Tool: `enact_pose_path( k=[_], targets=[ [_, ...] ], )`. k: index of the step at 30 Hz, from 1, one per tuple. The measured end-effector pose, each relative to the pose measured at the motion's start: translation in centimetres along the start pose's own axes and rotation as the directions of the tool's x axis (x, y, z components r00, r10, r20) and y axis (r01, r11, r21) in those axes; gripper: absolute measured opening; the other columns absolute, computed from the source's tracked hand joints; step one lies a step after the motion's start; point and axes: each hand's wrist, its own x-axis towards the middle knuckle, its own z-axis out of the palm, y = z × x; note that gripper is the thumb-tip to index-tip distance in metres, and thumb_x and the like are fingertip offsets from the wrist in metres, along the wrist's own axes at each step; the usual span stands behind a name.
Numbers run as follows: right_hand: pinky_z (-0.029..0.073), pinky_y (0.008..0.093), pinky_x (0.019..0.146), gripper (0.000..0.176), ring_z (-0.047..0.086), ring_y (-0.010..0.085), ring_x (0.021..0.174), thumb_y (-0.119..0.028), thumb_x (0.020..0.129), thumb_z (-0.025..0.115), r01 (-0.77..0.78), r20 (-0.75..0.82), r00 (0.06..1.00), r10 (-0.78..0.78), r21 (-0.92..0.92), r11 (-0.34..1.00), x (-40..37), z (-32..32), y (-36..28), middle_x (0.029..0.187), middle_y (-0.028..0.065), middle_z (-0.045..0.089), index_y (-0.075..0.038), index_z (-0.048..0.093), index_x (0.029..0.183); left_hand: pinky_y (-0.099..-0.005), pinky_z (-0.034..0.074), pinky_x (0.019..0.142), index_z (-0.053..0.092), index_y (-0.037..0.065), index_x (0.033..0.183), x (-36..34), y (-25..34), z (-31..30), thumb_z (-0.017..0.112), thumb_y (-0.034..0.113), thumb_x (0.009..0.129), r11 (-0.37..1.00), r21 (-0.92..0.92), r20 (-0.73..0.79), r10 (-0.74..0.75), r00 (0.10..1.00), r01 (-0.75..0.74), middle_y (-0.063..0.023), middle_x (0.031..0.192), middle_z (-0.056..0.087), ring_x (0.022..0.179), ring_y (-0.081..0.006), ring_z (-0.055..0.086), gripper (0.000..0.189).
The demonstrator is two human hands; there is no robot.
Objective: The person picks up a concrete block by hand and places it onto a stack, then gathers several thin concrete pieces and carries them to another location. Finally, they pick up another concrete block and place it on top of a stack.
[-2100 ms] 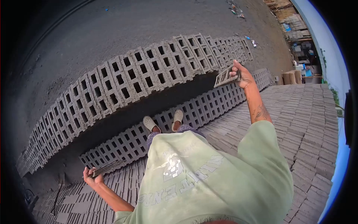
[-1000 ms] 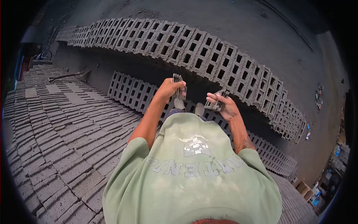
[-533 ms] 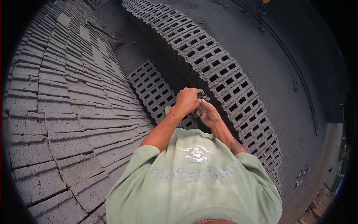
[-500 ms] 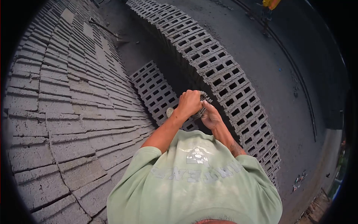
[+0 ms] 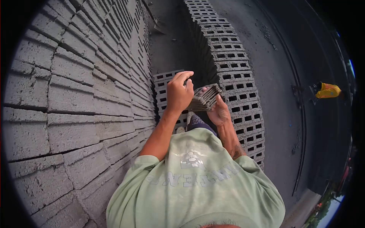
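Note:
A thick bundle of thin, grey, rough-edged layers [image 5: 207,98] is in my right hand [image 5: 219,112], with the thumb at its near side and fingertips showing at its far side. My left hand [image 5: 180,93] is raised just left of the bundle, its fingers loosely bent and apart, with nothing between them. Below and beyond the hands lies a low row of grey hollow blocks [image 5: 161,84], partly covered by my left hand and forearm.
Stacked grey blocks [image 5: 72,95] form a wall on the left. A long curved stack of hollow blocks [image 5: 237,78] runs along the right. Farther right, a person in a yellow top [image 5: 327,90] is on the dark ground. One shoe [image 5: 189,117] shows below the bundle.
My left hand has come off the bundle and opened, while my right hand keeps it. The view has turned, bringing the yellow-clad person farther into sight.

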Motion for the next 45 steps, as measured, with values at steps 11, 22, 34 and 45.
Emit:
enact_pose_path(
  k=[11, 22, 34, 45],
  targets=[
    [0.037, 0.0387, 0.099, 0.084, 0.05, 0.025, 0.113, -0.028, 0.06, 0.079, -0.239, 0.245, 0.91, 0.335, -0.351, 0.905, 20.8, 11.3, -6.9, 0.126, 0.0167, 0.048, 0.007, 0.04, 0.125, -0.0414, 0.03, 0.097, 0.056, 0.004, 0.117, 10.0, -28.0, 3.6, 0.057, 0.04, 0.078, 0.283, -0.235, 0.492, -0.791, 0.364, 0.93, -0.0135, 0.118, 0.054, 0.112, -0.0215, 0.046, 0.053],
    [0.04, 0.0392, 0.097, 0.108, 0.049, 0.0288, 0.114, -0.035, 0.047, 0.088, -0.377, 0.269, 0.793, 0.546, -0.487, 0.788, 39.5, 18.6, -10.7, 0.127, 0.0177, 0.046, 0.005, 0.031, 0.13, -0.0366, 0.053, 0.08, 0.055, 0.002, 0.111, 22.8, -41.5, 12.2, 0.06, 0.013, 0.078, -0.185, -0.486, 0.849, -0.333, 0.411, 0.854, -0.0108, 0.102, 0.062, 0.092, -0.0215, 0.062, 0.034],
    [0.047, 0.0463, 0.09, 0.11, 0.052, 0.0387, 0.108, -0.046, 0.05, 0.083, -0.31, 0.313, 0.843, 0.437, -0.382, 0.871, 58.8, 18.9, -17.5, 0.117, 0.0277, 0.049, 0.011, 0.03, 0.127, -0.0397, 0.047, 0.088, 0.051, 0.005, 0.121, 46.2, -46.1, 11.5, 0.066, 0.028, 0.068, -0.215, -0.424, 0.906, -0.077, 0.417, 0.88, -0.0127, 0.109, 0.06, 0.096, -0.0244, 0.06, 0.059],
    [0.055, 0.0334, 0.068, 0.053, 0.065, 0.0227, 0.078, -0.02, 0.068, 0.075, -0.13, 0.068, 0.978, 0.198, -0.544, 0.829, 84.8, 5.0, -26.1, 0.09, 0.0142, 0.063, 0.006, 0.052, 0.107, -0.0395, 0.048, 0.08, 0.058, 0.004, 0.11, 69.6, -65.6, 22.0, 0.063, 0.014, 0.064, 0.102, -0.412, 0.79, -0.456, 0.411, 0.905, -0.0101, 0.1, 0.063, 0.09, -0.0222, 0.061, 0.047]
  ],
)
